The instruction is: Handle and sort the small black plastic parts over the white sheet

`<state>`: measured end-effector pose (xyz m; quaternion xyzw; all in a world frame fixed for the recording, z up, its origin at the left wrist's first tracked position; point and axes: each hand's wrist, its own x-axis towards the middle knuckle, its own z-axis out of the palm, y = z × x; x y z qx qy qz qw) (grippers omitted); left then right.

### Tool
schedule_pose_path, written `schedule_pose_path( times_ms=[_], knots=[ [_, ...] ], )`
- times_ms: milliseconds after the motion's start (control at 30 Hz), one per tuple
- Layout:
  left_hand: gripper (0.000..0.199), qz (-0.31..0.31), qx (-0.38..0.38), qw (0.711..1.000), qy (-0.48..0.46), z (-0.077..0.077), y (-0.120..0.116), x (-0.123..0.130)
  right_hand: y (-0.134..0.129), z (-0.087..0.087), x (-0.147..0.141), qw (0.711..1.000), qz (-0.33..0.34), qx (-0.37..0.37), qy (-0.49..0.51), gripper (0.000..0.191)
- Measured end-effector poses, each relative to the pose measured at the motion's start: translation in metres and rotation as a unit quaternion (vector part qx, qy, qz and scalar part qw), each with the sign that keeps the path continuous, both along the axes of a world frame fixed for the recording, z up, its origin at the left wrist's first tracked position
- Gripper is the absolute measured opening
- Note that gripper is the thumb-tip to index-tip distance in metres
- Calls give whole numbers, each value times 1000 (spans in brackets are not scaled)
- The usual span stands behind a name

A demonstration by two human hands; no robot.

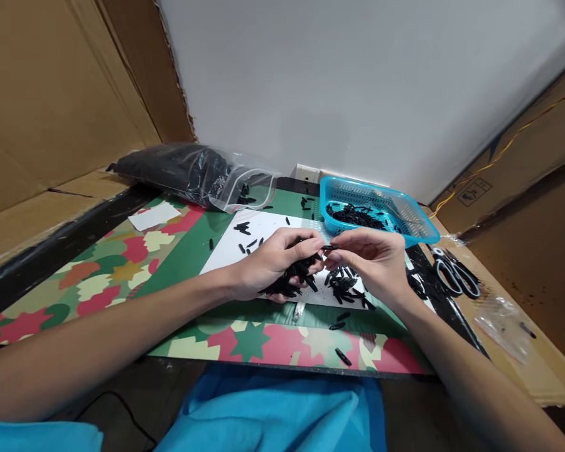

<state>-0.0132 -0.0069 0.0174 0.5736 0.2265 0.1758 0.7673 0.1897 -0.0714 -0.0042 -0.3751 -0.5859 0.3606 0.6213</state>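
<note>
My left hand (pixel 282 260) is wrapped round a bunch of small black pieces (pixel 294 276), some sticking out below its fingers. Close beside it, my right hand (pixel 374 257) pinches one black piece (pixel 330 247) between thumb and fingertips, near the left thumb. Under the hands lies a white sheet (pixel 223 248) with loose black pieces (pixel 343 285) heaped on it. A blue basket (pixel 407 216) behind the right hand holds more black pieces.
At the back left lies a clear zip bag (pixel 183 169) full of black material. Scissors (pixel 456 276) and a small clear bag (pixel 503 323) are at the right. A white paper piece (pixel 154 216) lies left on the patterned mat (pixel 282 344). Cardboard walls stand on both sides.
</note>
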Motion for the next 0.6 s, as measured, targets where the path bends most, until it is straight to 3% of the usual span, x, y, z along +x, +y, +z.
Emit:
schedule_pose_path(
  times_ms=[600],
  knots=[
    [42, 27, 6, 1000, -8, 1, -2, 0, -2, 5, -2, 1000, 4, -20, 3, 23]
  ],
)
